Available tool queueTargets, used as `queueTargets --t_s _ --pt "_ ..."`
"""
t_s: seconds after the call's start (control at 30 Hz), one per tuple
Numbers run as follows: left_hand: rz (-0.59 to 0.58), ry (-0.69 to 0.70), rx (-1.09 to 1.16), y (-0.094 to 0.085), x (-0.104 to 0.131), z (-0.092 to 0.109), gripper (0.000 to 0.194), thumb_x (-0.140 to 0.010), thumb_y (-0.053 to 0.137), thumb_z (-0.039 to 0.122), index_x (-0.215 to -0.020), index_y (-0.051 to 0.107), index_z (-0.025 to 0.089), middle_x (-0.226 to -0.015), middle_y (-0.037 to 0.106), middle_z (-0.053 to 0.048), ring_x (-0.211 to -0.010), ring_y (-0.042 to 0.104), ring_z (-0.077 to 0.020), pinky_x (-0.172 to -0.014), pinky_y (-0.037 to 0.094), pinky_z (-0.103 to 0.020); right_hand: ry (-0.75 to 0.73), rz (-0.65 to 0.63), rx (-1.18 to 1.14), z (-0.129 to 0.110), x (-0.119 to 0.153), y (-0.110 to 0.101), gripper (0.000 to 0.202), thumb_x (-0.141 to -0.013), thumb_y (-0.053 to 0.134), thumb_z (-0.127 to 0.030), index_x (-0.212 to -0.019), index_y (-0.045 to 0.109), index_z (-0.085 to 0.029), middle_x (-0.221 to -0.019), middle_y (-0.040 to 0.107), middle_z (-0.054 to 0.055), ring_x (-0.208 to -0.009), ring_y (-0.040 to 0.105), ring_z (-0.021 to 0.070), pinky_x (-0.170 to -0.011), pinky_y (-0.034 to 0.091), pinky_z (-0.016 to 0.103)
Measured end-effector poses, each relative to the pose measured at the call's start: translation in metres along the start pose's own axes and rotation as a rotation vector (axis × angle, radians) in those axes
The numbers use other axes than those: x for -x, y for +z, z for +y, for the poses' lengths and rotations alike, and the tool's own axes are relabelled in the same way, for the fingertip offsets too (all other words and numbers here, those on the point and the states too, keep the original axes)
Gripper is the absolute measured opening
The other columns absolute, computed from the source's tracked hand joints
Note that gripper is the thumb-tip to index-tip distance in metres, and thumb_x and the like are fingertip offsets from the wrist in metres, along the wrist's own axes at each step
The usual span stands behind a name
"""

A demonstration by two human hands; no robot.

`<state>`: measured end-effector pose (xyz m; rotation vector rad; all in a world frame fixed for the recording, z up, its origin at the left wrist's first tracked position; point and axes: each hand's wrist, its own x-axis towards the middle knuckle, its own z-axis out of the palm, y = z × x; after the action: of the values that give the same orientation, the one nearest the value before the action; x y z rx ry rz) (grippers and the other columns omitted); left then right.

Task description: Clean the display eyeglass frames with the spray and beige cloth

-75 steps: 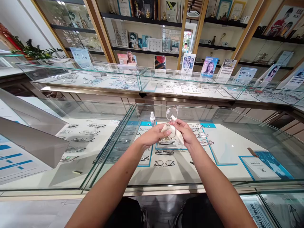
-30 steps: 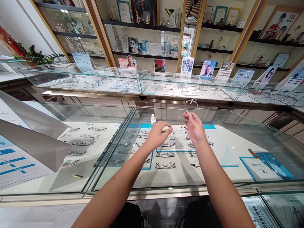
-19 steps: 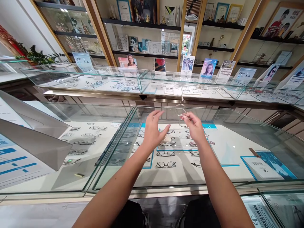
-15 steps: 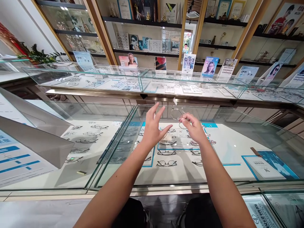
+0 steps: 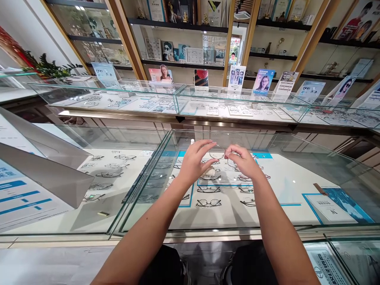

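Note:
A pair of thin-rimmed round eyeglasses (image 5: 217,152) is held up over the glass display case. My right hand (image 5: 240,158) pinches it near the bridge, between thumb and fingers. My left hand (image 5: 198,160) is at the left rim, thumb and fingers curved around its edge with a gap between their tips; whether they touch the rim is hard to tell. A small white tag (image 5: 192,141) shows just above the left hand. Beneath the hands, rows of glasses (image 5: 208,202) lie inside the case.
Glass edges of the near case (image 5: 142,186) run around the displayed frames. White folded cards (image 5: 44,174) stand at the left. Behind is a second glass counter (image 5: 133,103) with sign cards (image 5: 263,82). A leaflet (image 5: 329,208) lies at the right.
My left hand has turned and closed in from spread fingers to the left side of the glasses. The glasses have tilted and come slightly lower, and the white tag now shows by the left hand.

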<state>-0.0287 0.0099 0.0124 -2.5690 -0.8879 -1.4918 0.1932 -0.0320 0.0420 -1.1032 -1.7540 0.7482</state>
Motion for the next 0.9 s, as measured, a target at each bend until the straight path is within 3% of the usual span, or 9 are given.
queueTargets --t_s 0.27,0.37,0.47,0.57,0.67,0.9 --pt "0.015 -0.058 0.055 -0.001 -0.001 0.006 0.049 -0.088 0.075 0.050 -0.131 0.066 0.027 -0.120 0.070 -0.010 -0.114 0.065 -0.0270 -0.099 0.053 -0.044 -0.014 0.024 -0.020 -0.003 0.000 -0.005 0.019 -0.094 0.058 -0.030 -0.077 0.067 -0.025 -0.086 0.070 0.001 -0.090 0.059 0.0222 -0.088 0.042 0.037" --pt "0.074 -0.111 0.079 -0.007 -0.005 0.012 0.050 -0.087 0.077 0.050 -0.129 0.066 0.025 -0.122 0.069 -0.011 -0.116 0.064 -0.0274 -0.102 0.052 -0.045 -0.137 0.206 -0.023 -0.002 0.002 -0.007 0.016 -0.094 0.061 -0.038 -0.093 0.070 -0.025 -0.100 0.070 0.003 -0.100 0.061 0.0236 -0.095 0.043 0.039" --pt "0.173 -0.188 0.109 -0.021 -0.014 0.020 0.050 -0.086 0.079 0.047 -0.128 0.064 0.025 -0.123 0.068 -0.010 -0.117 0.063 -0.0270 -0.100 0.054 -0.044 -0.274 0.447 0.018 -0.009 0.008 -0.010 0.031 -0.093 0.063 -0.043 -0.119 0.066 -0.027 -0.124 0.065 0.008 -0.116 0.060 0.0269 -0.103 0.044 0.044" --pt "0.273 -0.211 0.149 -0.042 -0.030 0.032 0.051 -0.085 0.081 0.043 -0.129 0.063 0.026 -0.123 0.066 -0.009 -0.115 0.064 -0.0250 -0.097 0.056 -0.042 -0.351 0.540 0.119 -0.031 0.017 -0.009 0.059 -0.088 0.070 -0.046 -0.142 0.053 -0.030 -0.144 0.055 0.011 -0.130 0.055 0.0302 -0.109 0.045 0.050" --pt "0.324 -0.173 0.186 -0.063 -0.050 0.047 0.053 -0.083 0.083 0.039 -0.131 0.062 0.026 -0.124 0.064 -0.008 -0.113 0.064 -0.0230 -0.095 0.058 -0.041 -0.403 0.557 0.243 -0.062 0.021 -0.006 0.076 -0.084 0.078 -0.047 -0.150 0.044 -0.032 -0.151 0.049 0.012 -0.138 0.049 0.0319 -0.114 0.044 0.054" --pt "0.390 -0.045 0.190 -0.097 -0.091 0.096 0.053 -0.083 0.083 0.039 -0.131 0.061 0.028 -0.127 0.064 -0.006 -0.119 0.062 -0.0225 -0.097 0.058 -0.040 -0.514 0.716 0.257 -0.126 0.028 -0.014 0.060 -0.094 0.070 -0.042 -0.149 0.047 -0.032 -0.144 0.057 0.012 -0.137 0.052 0.0320 -0.112 0.050 0.054"
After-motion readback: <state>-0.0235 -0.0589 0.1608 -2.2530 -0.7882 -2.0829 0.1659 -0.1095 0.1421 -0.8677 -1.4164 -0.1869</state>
